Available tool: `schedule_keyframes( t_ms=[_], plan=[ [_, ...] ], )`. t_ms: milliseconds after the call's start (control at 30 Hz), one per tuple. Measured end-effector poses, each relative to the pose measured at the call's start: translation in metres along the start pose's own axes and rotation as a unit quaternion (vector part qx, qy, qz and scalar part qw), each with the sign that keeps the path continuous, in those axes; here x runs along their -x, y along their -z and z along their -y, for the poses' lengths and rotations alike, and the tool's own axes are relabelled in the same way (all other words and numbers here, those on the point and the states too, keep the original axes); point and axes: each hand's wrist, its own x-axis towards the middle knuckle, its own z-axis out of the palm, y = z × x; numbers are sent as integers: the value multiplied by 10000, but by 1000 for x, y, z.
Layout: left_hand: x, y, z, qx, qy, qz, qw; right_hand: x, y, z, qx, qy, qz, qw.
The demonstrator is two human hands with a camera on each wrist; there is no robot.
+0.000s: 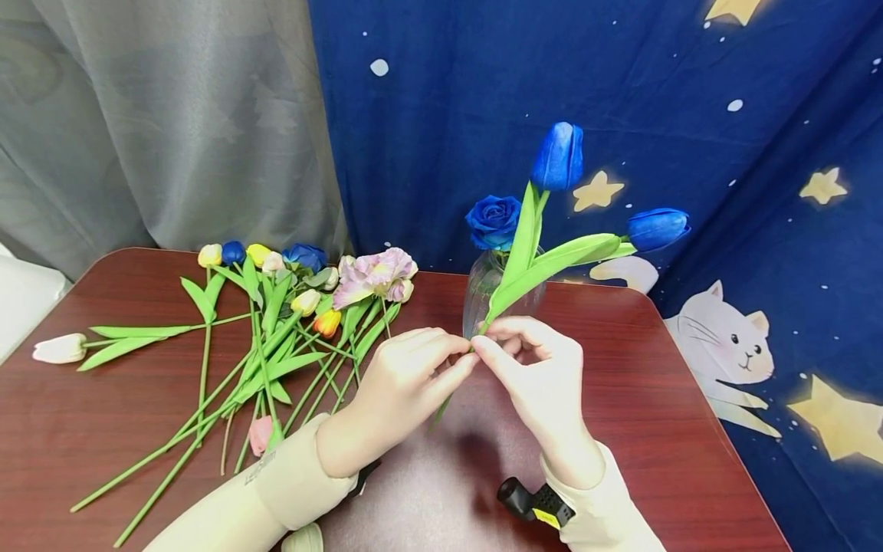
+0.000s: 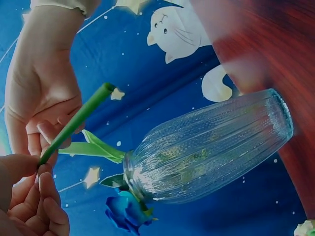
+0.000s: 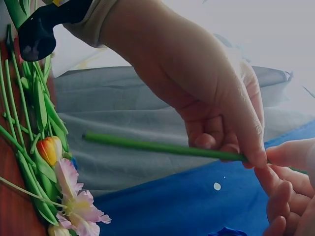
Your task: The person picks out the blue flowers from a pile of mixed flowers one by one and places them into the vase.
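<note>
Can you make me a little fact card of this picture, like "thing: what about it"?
Left hand: pinches a green stem
Right hand: pinches the same stem
Just above the hands: two blue tulips with long green leaves
Vase: see-through, ridged, standing upright
In the vase: a blue rose
Table: reddish brown; loose flowers lie on its left side
Backdrop: grey curtain, and blue cloth with stars and a white cat
</note>
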Motion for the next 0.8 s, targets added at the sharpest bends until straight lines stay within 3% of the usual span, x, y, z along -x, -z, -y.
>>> schedule_keyframes(
  t_ms=[267,600,800],
  plan=[
    [2,-6,4,97,200,44,9997,-1,0,0,438,252,-285,9983],
    [5,-12,9,143,347,333,9987,-6,9,3,620,482,-692,9945],
    [5,-13,18,107,1040,694,9921,-12,17,6,465,535,-1017,9923]
  ],
)
